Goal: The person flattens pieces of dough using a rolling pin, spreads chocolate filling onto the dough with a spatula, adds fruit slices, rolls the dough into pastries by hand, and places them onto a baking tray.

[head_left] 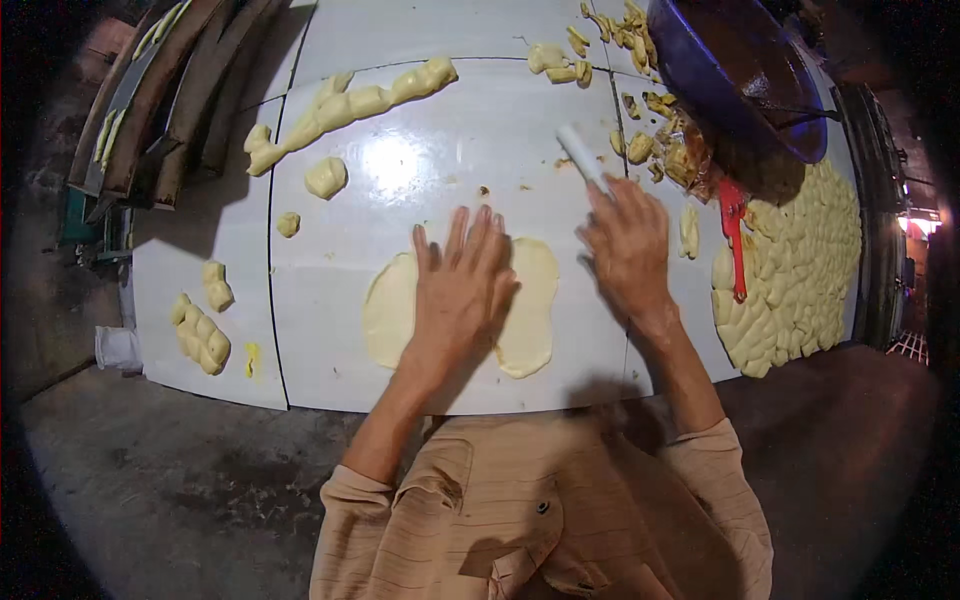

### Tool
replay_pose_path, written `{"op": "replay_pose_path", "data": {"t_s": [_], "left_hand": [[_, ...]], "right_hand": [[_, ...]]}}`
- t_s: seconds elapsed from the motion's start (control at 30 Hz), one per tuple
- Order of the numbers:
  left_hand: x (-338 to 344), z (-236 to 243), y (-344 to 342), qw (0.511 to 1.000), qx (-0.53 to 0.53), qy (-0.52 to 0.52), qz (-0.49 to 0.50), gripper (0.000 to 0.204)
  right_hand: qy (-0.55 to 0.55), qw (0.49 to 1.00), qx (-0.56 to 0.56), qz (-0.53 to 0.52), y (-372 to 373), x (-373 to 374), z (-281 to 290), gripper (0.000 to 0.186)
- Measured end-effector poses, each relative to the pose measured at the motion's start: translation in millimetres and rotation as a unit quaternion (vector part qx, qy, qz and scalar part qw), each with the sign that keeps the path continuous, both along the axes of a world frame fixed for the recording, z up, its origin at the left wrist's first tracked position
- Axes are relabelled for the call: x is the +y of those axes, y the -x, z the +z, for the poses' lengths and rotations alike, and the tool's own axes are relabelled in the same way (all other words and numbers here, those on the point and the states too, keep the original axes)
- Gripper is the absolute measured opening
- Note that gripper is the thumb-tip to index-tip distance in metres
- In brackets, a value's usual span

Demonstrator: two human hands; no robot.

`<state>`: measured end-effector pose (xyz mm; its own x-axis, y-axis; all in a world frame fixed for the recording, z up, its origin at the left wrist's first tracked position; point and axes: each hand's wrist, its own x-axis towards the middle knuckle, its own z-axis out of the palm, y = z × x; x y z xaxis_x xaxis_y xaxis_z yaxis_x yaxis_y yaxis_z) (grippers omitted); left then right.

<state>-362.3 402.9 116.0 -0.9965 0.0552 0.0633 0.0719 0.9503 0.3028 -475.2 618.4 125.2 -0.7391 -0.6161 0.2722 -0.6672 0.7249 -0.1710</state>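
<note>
A thin, flat sheet of pale dough [530, 310] lies on the white tabletop close to its front edge. My left hand [455, 290] rests on the middle of it, fingers stretched out and slightly apart, hiding the centre of the sheet. To the right, my right hand [630, 245] grips one end of a short white rolling pin [582, 152], which points away to the upper left. The pin is off the dough sheet; whether it touches the table I cannot tell.
Farther back lie a long lumpy dough strip [365, 102] and a dough ball [326, 178]. Small dough pieces [203, 340] sit at left. At right are many shaped pieces [800, 290], a red tool [734, 235] and a blue basin [690, 60]. Wooden racks [150, 100] stand far left.
</note>
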Motion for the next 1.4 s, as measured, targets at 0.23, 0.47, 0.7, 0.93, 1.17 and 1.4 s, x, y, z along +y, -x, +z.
{"op": "replay_pose_path", "data": {"t_s": [0.23, 0.47, 0.7, 0.93, 1.17, 1.4], "left_hand": [[29, -27, -10, 0.999, -0.037, 0.009, 0.030, 0.080], [25, -23, -24, 0.999, -0.028, 0.021, 0.036, 0.084], [64, -17, -126, 0.993, -0.110, -0.018, -0.031, 0.090], [64, -14, -120, 0.996, -0.075, 0.029, 0.033, 0.095], [58, -7, -143, 0.995, -0.103, 0.011, 0.001, 0.088], [-64, -17, -90, 0.998, 0.005, 0.066, 0.011, 0.065]], "right_hand": [[-0.028, 0.983, -0.145, 0.109, -42, -13, -37, 0.091], [-0.069, 0.984, -0.144, 0.081, -46, -2, -21, 0.084], [-0.007, 0.944, -0.246, 0.221, -136, 33, -26, 0.083], [-0.096, 0.959, -0.206, 0.170, -136, 51, -19, 0.087], [-0.075, 0.969, -0.157, 0.176, -150, 39, -21, 0.080], [0.122, 0.971, -0.133, 0.156, -116, -61, 20, 0.058]]}}
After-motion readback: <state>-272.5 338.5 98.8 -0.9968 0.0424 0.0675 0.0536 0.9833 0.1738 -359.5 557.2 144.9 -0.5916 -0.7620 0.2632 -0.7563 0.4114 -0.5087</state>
